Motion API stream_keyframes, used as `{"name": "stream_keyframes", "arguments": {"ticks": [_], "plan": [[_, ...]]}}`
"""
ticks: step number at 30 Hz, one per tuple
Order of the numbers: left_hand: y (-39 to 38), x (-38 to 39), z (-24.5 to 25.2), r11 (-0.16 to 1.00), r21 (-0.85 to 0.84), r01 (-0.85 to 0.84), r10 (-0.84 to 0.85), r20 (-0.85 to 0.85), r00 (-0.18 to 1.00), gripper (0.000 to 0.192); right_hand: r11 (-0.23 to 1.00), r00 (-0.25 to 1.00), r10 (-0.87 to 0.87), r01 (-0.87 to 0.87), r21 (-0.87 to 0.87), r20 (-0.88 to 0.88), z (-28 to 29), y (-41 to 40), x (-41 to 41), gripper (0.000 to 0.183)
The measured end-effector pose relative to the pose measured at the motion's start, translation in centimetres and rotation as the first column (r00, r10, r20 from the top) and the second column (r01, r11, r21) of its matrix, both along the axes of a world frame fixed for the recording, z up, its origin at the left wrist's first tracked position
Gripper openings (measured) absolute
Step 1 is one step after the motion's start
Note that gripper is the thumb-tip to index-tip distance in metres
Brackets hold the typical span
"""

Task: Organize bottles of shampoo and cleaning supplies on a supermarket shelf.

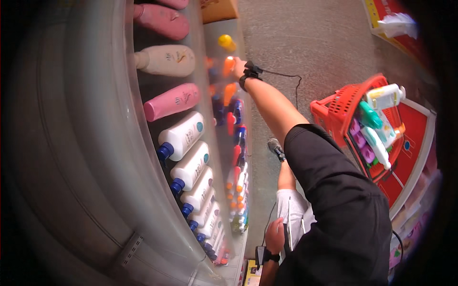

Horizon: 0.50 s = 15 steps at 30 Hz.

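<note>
My right hand [239,68] reaches out to the lower shelf, its fingers at an orange bottle or cap [229,65] and seemingly closed around it; blur and the shelf edge hide part of the grip. A yellow-topped bottle [227,42] stands just beyond, and another orange one [229,93] is on the near side. My left hand [274,236] is low in front of the light shorts, with its fingers partly curled. Nothing can be made out in it. Both wrists wear black straps with devices.
Pink bottles [173,102] and white bottles with blue caps [182,136] line the upper shelf at left. A red plastic basket [345,102] at right holds white, teal and purple containers. A cardboard box [219,10] is at the top; a black cable [282,74] hangs from the right wrist.
</note>
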<state>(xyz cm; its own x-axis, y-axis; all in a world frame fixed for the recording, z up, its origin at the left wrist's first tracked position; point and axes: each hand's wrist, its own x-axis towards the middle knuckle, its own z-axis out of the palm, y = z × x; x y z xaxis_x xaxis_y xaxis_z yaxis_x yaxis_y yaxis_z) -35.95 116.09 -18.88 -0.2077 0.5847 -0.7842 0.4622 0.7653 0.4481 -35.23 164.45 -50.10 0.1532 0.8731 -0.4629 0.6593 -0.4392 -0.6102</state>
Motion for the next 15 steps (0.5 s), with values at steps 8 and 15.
{"name": "stream_keyframes", "arguments": {"ticks": [8,15], "plan": [[-0.3,-0.3,0.2,0.993,-0.054,0.101,-0.093,0.139,0.986,0.024,0.962,0.927,-0.214,0.146,-0.229,-0.308,8.7,-21.3,5.6,0.024],[1.7,-2.5,-3.3,0.985,0.011,0.17,-0.168,0.201,0.965,0.023,0.967,0.264,0.085,-0.255,0.015,-0.961,18.7,-42.0,11.2,0.008]]}}
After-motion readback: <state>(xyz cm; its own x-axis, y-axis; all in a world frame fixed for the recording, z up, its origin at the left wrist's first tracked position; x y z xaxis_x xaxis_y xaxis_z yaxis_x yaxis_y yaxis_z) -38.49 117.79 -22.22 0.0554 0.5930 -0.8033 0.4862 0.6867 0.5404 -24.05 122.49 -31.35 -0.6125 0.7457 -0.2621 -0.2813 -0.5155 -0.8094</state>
